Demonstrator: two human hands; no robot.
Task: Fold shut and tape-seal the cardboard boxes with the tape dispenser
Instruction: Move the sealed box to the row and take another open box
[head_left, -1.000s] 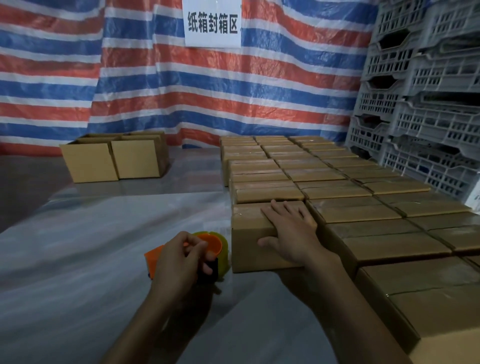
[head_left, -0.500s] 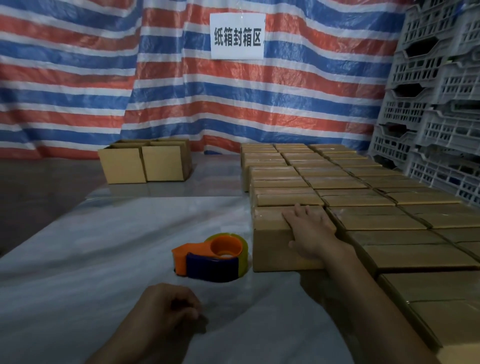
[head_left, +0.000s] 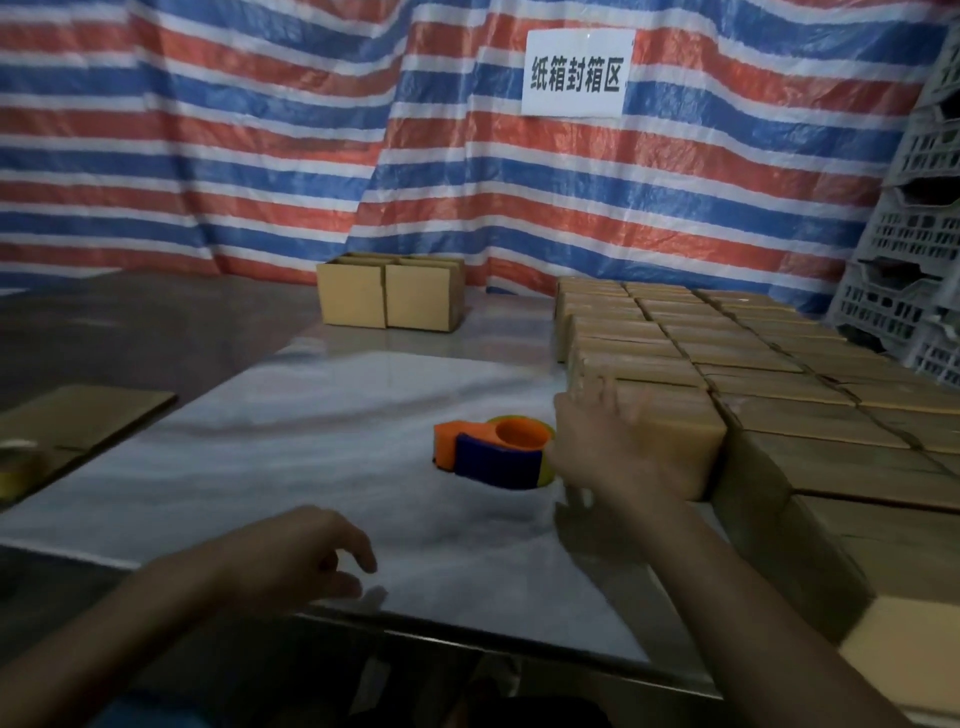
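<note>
The tape dispenser lies on the silver worktop, orange and blue, and no hand touches it. It is just beside the near left corner of the block of closed cardboard boxes on the right side of the worktop. One second ago the left hand was on the dispenser; half a second ago it had already let go and pulled back toward the person.

Now the left hand is at the near edge of the worktop, well apart from the dispenser. Its grip is loose, the fingers half curled, and it holds nothing.

The right hand was lying flat on top of the nearest box in both earlier pictures. Now it is blurred and raised at the left front corner of this box, with the fingers spread open. It holds nothing; I cannot tell if the palm touches the cardboard.

The view also differs: the camera has turned to the left. A flat piece of cardboard and a roll of tape show now at the left edge, which the earlier pictures did not show. The two open boxes stand at the far side in front of the striped tarpaulin, as before.
</note>
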